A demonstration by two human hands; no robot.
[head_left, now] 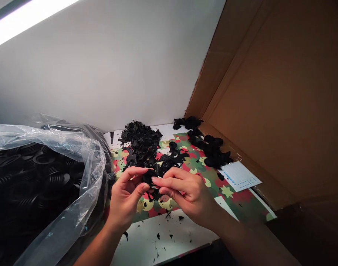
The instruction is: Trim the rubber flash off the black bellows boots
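Between the thumb and fingers of my left hand is a small black rubber part, mostly covered by the fingers. My right hand is closed in a pinch at the right side of the same part. Exactly what its fingertips grip is partly hidden. Just beyond my hands lies a heap of torn black scraps on a camouflage-patterned sheet. Small black bits are scattered under and in front of my hands.
A clear plastic bag full of black ribbed rubber parts stands at the left. Black rounded pieces line the right edge, near a white printed card. A cardboard wall rises at the right, a pale wall behind.
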